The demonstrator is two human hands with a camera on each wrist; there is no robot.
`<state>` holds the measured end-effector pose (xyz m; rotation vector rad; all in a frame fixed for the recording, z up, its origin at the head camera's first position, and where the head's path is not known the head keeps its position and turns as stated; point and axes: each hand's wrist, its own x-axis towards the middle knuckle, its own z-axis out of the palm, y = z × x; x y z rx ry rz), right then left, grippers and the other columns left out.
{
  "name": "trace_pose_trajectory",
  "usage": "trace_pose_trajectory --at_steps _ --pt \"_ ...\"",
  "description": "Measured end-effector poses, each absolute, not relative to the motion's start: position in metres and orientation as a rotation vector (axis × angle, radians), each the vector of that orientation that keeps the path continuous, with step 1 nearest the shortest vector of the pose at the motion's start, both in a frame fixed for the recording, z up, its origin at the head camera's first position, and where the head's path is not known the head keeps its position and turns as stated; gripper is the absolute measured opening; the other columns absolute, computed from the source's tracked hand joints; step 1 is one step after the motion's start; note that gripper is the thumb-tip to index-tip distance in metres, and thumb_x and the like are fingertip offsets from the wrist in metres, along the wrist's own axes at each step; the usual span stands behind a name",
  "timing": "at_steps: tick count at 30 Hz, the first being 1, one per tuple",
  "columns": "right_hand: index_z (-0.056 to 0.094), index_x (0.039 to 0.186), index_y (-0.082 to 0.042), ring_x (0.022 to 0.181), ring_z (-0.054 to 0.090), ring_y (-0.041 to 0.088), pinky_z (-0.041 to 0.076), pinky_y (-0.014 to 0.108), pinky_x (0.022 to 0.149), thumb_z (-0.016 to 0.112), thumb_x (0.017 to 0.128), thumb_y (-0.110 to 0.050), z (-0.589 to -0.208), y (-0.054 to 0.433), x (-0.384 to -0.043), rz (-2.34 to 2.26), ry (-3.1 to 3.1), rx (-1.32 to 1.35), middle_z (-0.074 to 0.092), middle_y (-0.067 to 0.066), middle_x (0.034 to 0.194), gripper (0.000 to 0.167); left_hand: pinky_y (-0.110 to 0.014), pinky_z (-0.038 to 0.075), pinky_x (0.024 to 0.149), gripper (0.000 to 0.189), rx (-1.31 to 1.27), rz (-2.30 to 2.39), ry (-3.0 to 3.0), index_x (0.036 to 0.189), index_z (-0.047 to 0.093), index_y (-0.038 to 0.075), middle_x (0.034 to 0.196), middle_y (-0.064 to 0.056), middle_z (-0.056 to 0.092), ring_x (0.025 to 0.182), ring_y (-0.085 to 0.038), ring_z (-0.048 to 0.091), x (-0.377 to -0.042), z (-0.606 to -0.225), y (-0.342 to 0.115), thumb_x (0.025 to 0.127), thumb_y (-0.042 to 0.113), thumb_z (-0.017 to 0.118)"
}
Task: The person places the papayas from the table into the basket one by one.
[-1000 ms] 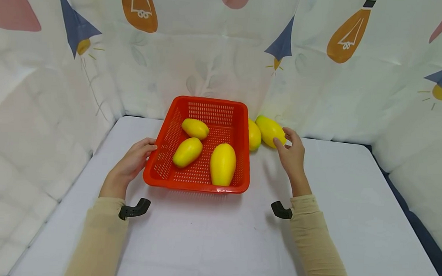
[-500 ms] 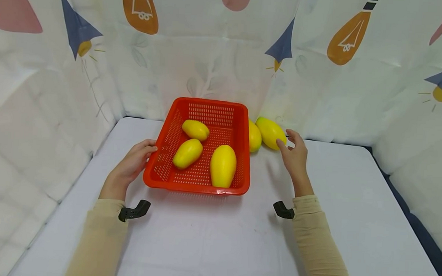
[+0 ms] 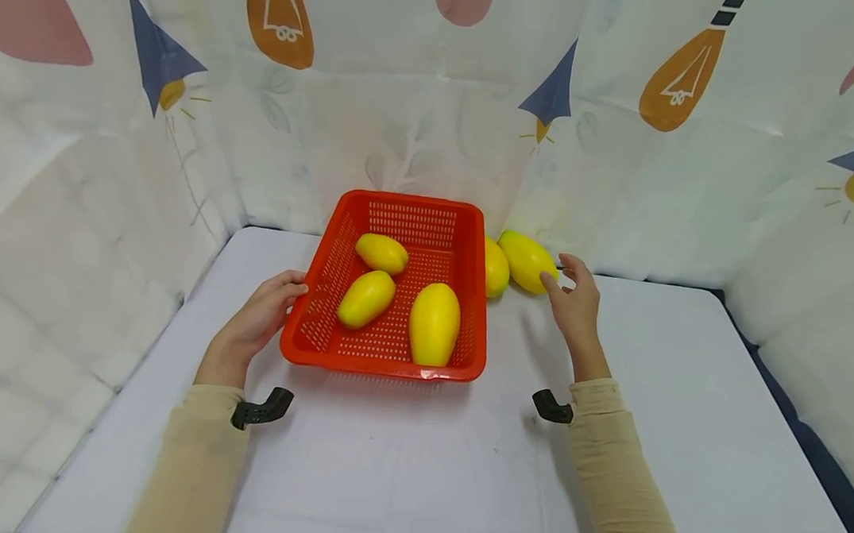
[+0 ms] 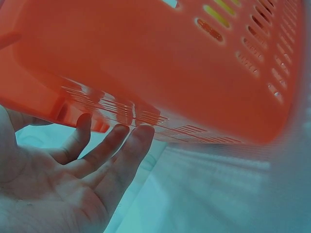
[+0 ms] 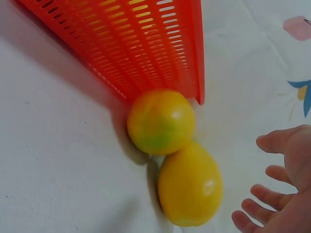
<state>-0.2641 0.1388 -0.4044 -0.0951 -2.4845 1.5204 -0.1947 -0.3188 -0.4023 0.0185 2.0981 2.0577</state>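
A red plastic basket (image 3: 428, 259) with slotted walls stands on the table, holding three yellow mangoes, among them a large one (image 3: 435, 325) at its near right. My left hand (image 3: 260, 316) holds the basket's left rim; in the left wrist view, its fingertips (image 4: 142, 132) touch the outer wall. Outside the basket's right wall lie two more mangoes: one (image 5: 160, 122) against the wall, partly hidden in the head view, and another (image 3: 527, 261) touching it. My right hand (image 3: 577, 309) is beside this outer mango, fingers spread and loosely bent; the right wrist view shows a gap between them.
The table (image 3: 404, 472) has a white cover. A patterned white curtain (image 3: 433, 124) stands close behind the basket and the outer mangoes, and more curtain runs along both sides. A black strap mount sits on each wrist.
My right hand has drawn back slightly to the right, away from the outer mango. The left hand stays at the basket's rim; the whole head view has shifted a little.
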Motion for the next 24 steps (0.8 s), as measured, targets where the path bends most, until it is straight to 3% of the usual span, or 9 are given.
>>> trace_pose_trajectory --at_steps 24 --pt "0.045 0.141 -0.011 0.134 0.041 0.029 0.039 0.045 0.109 0.063 0.094 -0.027 -0.4122 0.1486 -0.2698 1.515 -2.523 -0.103 0.045 0.012 0.146 0.053 -0.024 0.048 0.082 0.018 -0.005 2.015 2.119 0.112 0.047 0.011 0.098 0.007 0.058 0.093 -0.008 0.057 -0.1927 -0.3997 -0.3182 0.103 0.025 0.041"
